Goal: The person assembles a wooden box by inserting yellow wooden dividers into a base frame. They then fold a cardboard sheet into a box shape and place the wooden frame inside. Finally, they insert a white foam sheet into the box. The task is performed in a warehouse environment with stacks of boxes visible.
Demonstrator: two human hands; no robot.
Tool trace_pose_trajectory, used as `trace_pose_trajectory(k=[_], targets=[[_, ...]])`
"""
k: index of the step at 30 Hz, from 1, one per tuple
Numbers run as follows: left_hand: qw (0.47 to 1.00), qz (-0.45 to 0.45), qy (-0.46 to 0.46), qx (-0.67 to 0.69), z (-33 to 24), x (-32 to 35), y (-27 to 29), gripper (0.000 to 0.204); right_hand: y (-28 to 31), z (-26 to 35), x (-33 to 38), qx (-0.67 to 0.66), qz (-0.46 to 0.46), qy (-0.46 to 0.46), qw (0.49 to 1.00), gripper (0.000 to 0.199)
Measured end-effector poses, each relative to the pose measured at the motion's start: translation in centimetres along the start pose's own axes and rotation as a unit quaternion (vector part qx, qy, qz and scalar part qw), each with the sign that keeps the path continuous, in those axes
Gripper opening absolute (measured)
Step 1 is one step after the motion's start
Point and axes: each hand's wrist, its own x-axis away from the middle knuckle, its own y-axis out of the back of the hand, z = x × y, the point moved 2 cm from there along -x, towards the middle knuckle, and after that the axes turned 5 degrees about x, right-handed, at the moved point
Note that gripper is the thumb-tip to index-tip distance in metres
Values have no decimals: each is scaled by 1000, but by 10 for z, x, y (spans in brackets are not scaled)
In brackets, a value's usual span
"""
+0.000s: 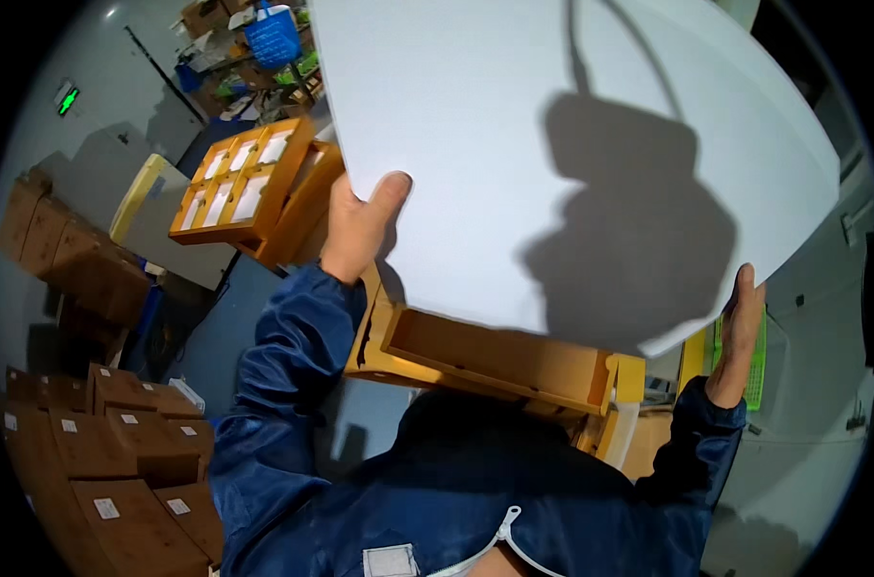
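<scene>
A large white sheet [456, 192], paper or thin board, is held up in front of me, and a dark shadow falls across it. My left hand [358, 226] grips its lower left edge, thumb on the near face and the other fingers hidden behind. At the lower right edge, my right hand [741, 337] holds the sheet too; its fingers are mostly hidden. Under the sheet's lower edge lies an open yellow cardboard box [499, 356] with a brown inside, partly covered by the sheet.
Yellow compartment trays [235, 183] with white pieces inside are stacked at the left. Several brown cartons [134, 447] are piled at the lower left, more [72, 245] by the wall. A green basket [756, 361] stands past my right hand. A blue bag [274, 38] hangs at the back.
</scene>
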Motion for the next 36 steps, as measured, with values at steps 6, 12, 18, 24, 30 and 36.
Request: trace_pose_trajectory(k=[6, 12, 18, 24, 30, 36], targets=[[957, -173, -121, -199, 17, -17, 8, 91, 25, 3, 23, -66, -135, 147, 978, 63], [931, -77, 226, 276, 59, 16, -32, 115, -4, -23, 51, -208, -98, 154, 961, 57], [895, -166, 190, 368, 97, -4, -11, 80, -12, -65, 82, 545, -156, 115, 816, 27], [909, -178, 80, 369, 53, -8, -3, 84, -55, -31, 81, 161, -123, 35, 979, 32], [931, -181, 20, 317, 9, -17, -9, 84, -69, -27, 81, -59, -66, -54, 995, 61], [977, -199, -56, -41, 51, -21, 1, 80, -25, -47, 71, -124, -54, -83, 987, 53]])
